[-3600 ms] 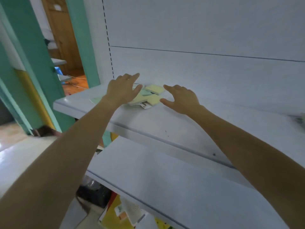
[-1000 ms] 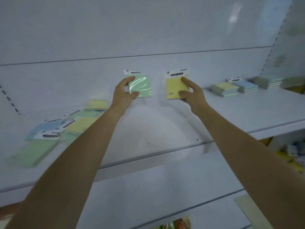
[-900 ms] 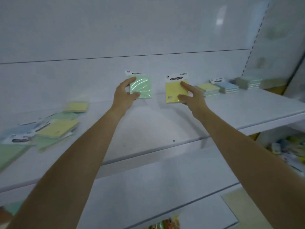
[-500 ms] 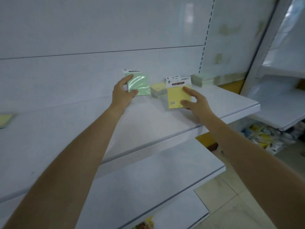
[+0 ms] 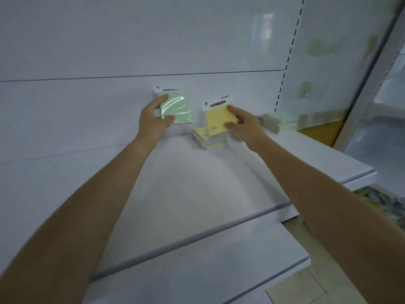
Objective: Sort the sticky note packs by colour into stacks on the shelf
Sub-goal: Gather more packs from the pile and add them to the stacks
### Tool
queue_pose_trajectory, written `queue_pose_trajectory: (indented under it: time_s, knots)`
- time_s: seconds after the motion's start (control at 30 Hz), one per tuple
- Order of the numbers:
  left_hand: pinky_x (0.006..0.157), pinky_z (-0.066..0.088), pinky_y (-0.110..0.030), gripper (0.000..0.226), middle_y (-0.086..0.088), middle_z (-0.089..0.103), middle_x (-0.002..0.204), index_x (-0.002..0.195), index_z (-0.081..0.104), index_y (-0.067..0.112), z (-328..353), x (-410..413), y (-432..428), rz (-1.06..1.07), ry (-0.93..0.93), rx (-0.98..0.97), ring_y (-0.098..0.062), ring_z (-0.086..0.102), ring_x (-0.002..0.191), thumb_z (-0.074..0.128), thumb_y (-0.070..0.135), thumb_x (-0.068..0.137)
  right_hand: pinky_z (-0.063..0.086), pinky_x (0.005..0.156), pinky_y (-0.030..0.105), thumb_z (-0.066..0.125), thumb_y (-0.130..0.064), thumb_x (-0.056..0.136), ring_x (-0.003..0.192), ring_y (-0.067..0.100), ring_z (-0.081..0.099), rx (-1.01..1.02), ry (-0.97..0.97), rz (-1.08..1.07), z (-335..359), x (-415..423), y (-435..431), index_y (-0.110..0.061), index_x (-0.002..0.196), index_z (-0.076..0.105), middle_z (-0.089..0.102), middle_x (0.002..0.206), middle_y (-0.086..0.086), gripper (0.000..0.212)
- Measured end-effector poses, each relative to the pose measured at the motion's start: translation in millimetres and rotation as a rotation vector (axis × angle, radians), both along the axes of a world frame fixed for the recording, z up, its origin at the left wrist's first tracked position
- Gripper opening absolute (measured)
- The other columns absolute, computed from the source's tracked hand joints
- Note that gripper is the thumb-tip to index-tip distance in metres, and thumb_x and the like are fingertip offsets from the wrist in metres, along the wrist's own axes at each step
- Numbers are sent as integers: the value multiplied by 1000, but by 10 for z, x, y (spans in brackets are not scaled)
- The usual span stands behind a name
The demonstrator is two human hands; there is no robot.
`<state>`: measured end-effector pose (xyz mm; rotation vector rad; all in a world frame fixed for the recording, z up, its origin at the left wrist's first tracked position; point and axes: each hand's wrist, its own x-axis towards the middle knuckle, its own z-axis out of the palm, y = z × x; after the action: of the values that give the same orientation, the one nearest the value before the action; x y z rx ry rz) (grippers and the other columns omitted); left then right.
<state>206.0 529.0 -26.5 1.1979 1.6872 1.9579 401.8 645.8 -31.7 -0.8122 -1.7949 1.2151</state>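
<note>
You have carried both packs along the shelf from the loose pile: your right hand fingers grip the yellow pack just above the yellow-topped stack, while your left hand holds the green pack raised beside it. The green stack lies further right; placement is imminent.

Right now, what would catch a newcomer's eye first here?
Two sticky note packs held up against the white back panel: a green pack in the left hand, a yellow pack in the right hand. Below them, a yellow-topped stack sits on the shelf.
</note>
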Motion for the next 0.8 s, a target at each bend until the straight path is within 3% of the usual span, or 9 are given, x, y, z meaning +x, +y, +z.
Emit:
queue_pose_trajectory:
  time_s: [0.1, 0.2, 0.3, 0.43, 0.53, 0.67, 0.8]
  knots:
    - [91, 53, -36, 57, -2, 51, 124, 128, 52, 13, 1, -96, 23, 21, 8, -23, -18, 50, 118, 62, -9, 76, 45, 81, 12, 61, 2, 83, 106, 13, 46, 18, -86, 37, -35, -161, 113, -3, 137, 41, 49, 136, 12, 58]
    - [98, 50, -43, 56, 3, 51, 119, 126, 54, 14, 9, -142, 59, 54, 21, -20, -23, 49, 126, 64, -9, 75, 38, 100, 24, 62, -4, 84, 113, 14, 47, 120, -230, 47, -56, -255, 194, -2, 138, 38, 45, 142, 11, 59]
    - [99, 49, -47, 56, 3, 51, 117, 126, 54, 14, 22, -100, 77, 79, 26, -24, -24, 51, 123, 63, -9, 75, 35, 106, 29, 63, -8, 84, 122, 19, 47, 174, -353, 82, -57, -310, 275, -4, 138, 39, 43, 143, 11, 59]
    - [99, 49, -48, 56, 1, 51, 117, 127, 53, 12, 26, 10, 110, 109, 37, -26, -23, 53, 118, 63, -10, 76, 25, 114, 34, 63, -22, 85, 136, 28, 34, 282, -504, 81, -75, -282, 362, -10, 137, 41, 40, 146, 10, 58]
    - [101, 48, -47, 57, -2, 52, 120, 127, 53, 12, 42, 135, 196, 137, 38, -24, -25, 52, 122, 64, -9, 76, 17, 115, 33, 60, -29, 87, 139, 25, 28, 420, -505, 72, -34, -128, 412, -14, 137, 42, 34, 149, 10, 55]
    - [102, 47, -45, 57, 0, 51, 116, 128, 52, 11, 115, 407, 443, 132, 36, -23, -25, 49, 127, 63, -9, 76, 20, 113, 30, 61, -32, 87, 135, 21, 33, 494, -431, 90, -12, 235, 598, -20, 134, 46, 40, 147, 4, 51]
    - [99, 49, -44, 57, -5, 52, 122, 129, 51, 9, 134, 793, 840, 76, 46, -24, -25, 53, 119, 63, -9, 76, 25, 114, 33, 63, -34, 84, 134, 21, 38, 543, -496, 91, -111, 729, 770, -20, 132, 49, 46, 143, 3, 51]
